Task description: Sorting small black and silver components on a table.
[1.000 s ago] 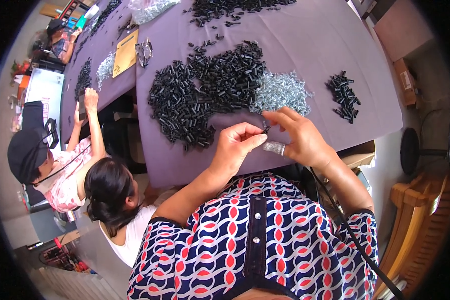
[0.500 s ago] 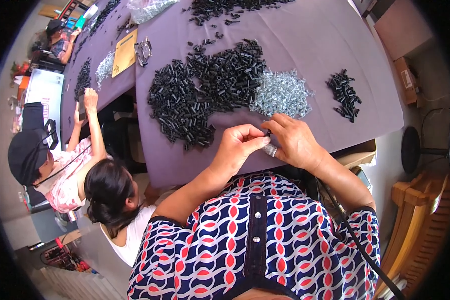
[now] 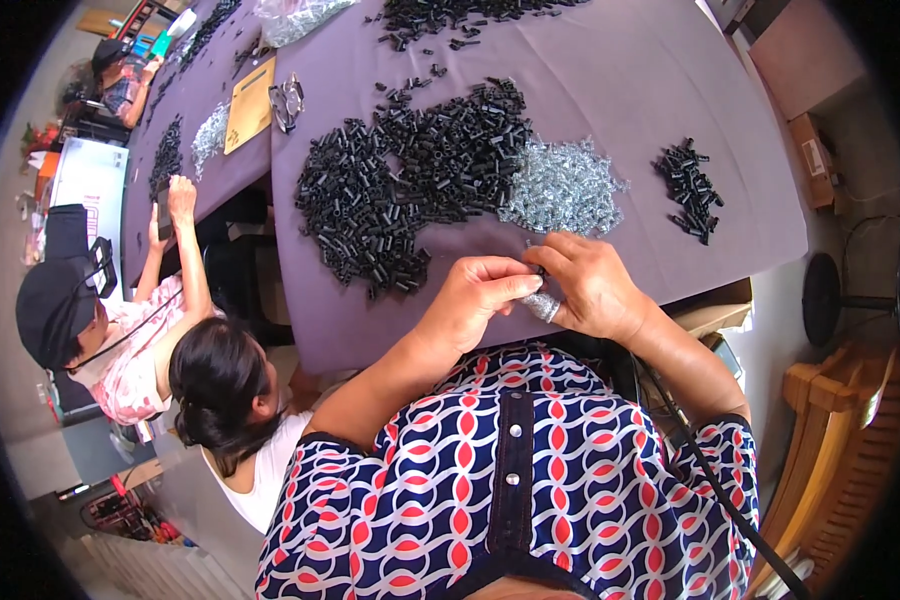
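Over the table's near edge, my left hand (image 3: 482, 298) and my right hand (image 3: 592, 288) meet, both closed in a pinch. A small black piece (image 3: 541, 271) shows between their fingertips, mostly covered. Silvery-grey wrapping (image 3: 542, 305) shows below it, against the right hand's fingers. Just beyond my hands lies a heap of small clear, silvery pieces (image 3: 562, 188). A large heap of short black tubular pieces (image 3: 370, 205) spreads to its left. Farther right is a smaller pile of black pieces (image 3: 688, 190).
Purple-grey cloth covers the table (image 3: 660, 90). More black pieces (image 3: 440, 15) and a clear plastic bag (image 3: 295, 18) lie at the far side. Eyeglasses (image 3: 288, 103) rest beside a yellow-brown board (image 3: 250, 105). People sit close on my left; a wooden chair (image 3: 820, 450) stands right.
My hands stay together in nearly the same place. Their fingers have shifted slightly around the small black piece, and more of the silvery wrapping shows.
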Available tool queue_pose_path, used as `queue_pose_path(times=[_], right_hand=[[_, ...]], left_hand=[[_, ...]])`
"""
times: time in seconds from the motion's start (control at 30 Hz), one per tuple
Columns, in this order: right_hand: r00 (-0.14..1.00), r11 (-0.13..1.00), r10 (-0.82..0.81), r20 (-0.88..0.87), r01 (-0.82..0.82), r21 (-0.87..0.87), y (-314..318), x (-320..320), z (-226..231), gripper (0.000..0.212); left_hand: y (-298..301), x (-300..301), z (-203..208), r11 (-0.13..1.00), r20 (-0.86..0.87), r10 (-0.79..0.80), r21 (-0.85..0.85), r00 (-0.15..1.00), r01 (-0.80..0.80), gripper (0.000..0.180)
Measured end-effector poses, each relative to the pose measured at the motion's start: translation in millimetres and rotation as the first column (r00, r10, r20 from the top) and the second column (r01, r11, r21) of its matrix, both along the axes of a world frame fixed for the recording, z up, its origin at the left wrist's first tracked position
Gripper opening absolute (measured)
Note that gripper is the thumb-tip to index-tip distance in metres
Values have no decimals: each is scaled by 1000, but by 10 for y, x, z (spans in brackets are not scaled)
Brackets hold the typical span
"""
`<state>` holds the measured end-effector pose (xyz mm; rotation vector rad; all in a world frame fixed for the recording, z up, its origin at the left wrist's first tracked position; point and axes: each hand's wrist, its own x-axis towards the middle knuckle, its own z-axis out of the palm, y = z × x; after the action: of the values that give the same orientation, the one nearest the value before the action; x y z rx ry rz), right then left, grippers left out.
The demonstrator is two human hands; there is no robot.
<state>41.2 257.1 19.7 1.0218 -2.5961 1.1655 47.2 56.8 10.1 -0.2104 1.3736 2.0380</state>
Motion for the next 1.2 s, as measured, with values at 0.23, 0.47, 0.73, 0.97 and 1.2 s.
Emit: queue_pose_path(times=[0.23, 0.47, 0.73, 0.97, 1.2], right_hand=[[1000, 995, 13, 18, -14, 94, -12, 68, -98, 38], [977, 971, -215, -1, 214, 104, 302, 27, 100, 46], [710, 580, -642, -288, 696, 424, 1157, -188, -166, 57], [875, 879, -404, -267, 452, 151, 651, -86, -89, 44], [981, 982, -79, -177, 107, 153, 35, -132, -163, 26]], left_hand=[[20, 55, -131, 997, 36, 13, 79, 999, -16, 12], [2, -112, 81, 846, -751, -260, -480, 607, -232, 12], [-138, -705, -50, 507, -766, -576, -609, 286, -610, 16], [-174, -784, -137, 467, -733, -614, -638, 294, -612, 9], [-241, -631, -111, 464, -708, -587, -692, 394, -553, 10]])
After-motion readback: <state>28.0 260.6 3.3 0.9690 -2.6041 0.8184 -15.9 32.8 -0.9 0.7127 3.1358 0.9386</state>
